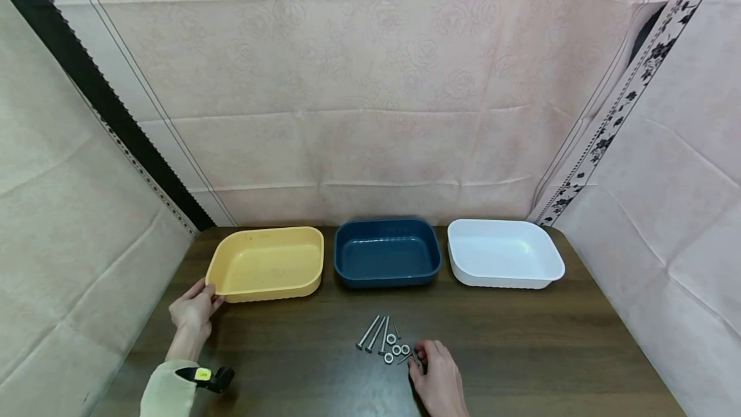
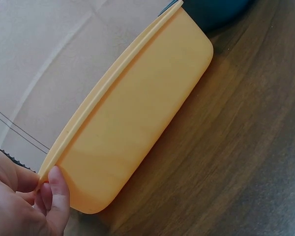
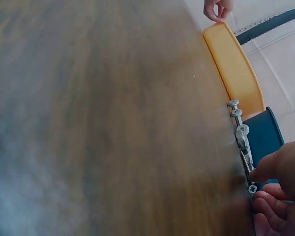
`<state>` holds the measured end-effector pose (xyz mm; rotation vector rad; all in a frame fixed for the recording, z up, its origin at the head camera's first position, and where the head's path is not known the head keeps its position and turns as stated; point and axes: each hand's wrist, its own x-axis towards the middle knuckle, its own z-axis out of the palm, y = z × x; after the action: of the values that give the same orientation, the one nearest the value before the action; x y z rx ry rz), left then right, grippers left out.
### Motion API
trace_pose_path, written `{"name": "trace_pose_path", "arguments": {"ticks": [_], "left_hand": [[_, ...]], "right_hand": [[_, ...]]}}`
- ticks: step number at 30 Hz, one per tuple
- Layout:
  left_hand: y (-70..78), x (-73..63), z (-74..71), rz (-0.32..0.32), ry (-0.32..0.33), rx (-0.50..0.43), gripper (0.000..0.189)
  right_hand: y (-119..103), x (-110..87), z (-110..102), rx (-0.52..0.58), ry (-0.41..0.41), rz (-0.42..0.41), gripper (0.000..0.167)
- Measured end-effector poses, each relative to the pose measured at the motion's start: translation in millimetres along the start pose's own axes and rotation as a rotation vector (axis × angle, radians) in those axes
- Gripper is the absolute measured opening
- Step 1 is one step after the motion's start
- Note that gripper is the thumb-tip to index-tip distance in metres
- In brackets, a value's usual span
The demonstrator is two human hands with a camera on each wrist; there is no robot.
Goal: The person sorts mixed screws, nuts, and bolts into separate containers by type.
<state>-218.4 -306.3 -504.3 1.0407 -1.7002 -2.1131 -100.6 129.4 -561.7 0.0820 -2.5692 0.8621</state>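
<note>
My left hand [image 1: 193, 309] grips the near left corner of a yellow tray [image 1: 266, 295], thumb on the rim and fingers beneath it. In the left wrist view, the tray's long side [image 2: 137, 108] faces the camera. My right hand [image 1: 438, 378] is at the right edge of a small pile of hardware, pinching a small screw [image 1: 415, 357] between thumb and fingers. A cross-slotted screw head [image 3: 252, 189] shows by those fingertips in the right wrist view. Beside the hand lie three long bolts [image 1: 368, 332], several nuts [image 1: 384, 358] and small screws [image 1: 396, 331].
A dark blue tray [image 1: 388, 280] stands behind the hardware, between the yellow tray and a white tray [image 1: 506, 280] on the right. All three line the back of the brown wooden table [image 1: 301, 352]. Pale cloth [image 1: 376, 82] hangs behind and at both sides.
</note>
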Motion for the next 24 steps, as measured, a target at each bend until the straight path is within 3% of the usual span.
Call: {"name": "trace_pose_path", "arguments": {"ticks": [8, 17, 24], "left_hand": [[0.3, 0.0, -0.1, -0.003, 0.004, 0.009, 0.05], [-0.8, 1.0, -0.4, -0.005, 0.006, 0.003, 0.05], [-1.6, 2.9, -0.9, -0.013, 0.011, -0.015, 0.05]], "right_hand": [[0, -0.2, 1, -0.01, 0.052, -0.041, 0.029], [-2, 4.4, -4, -0.062, -0.034, -0.003, 0.017], [2, 11.6, -10, -0.008, 0.069, -0.103, 0.022]]}}
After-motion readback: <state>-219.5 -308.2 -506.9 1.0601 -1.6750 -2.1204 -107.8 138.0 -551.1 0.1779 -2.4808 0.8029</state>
